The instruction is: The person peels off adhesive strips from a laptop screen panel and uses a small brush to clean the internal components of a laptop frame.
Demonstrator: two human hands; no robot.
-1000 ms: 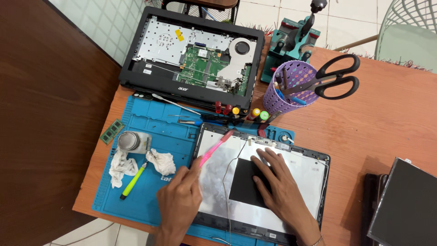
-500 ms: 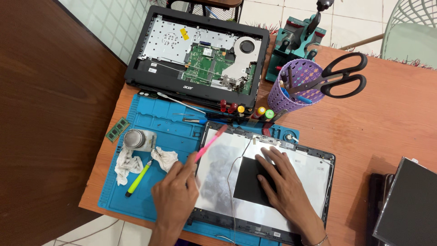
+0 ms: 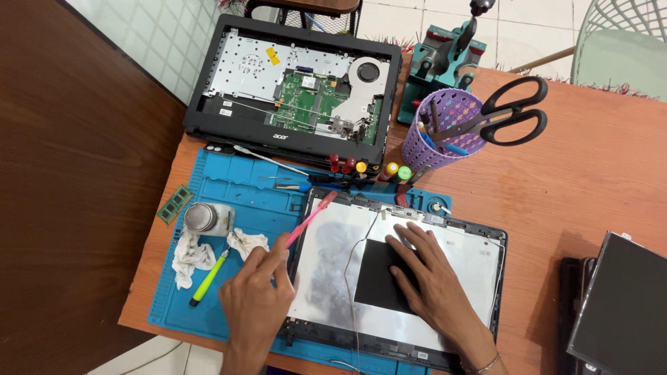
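Your left hand (image 3: 258,305) pinches the pink pry tool (image 3: 310,219), tip at the upper left corner of the laptop lid panel (image 3: 333,278), lower centre of frame. Your right hand (image 3: 431,278) lies flat and open, pinning it steady.

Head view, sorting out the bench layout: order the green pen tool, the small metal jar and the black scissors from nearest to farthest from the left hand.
From the left hand:
1. Green pen tool, just to its left on the blue mat.
2. Small metal jar, farther up-left on the mat.
3. Black scissors, far upper right, in the purple cup.
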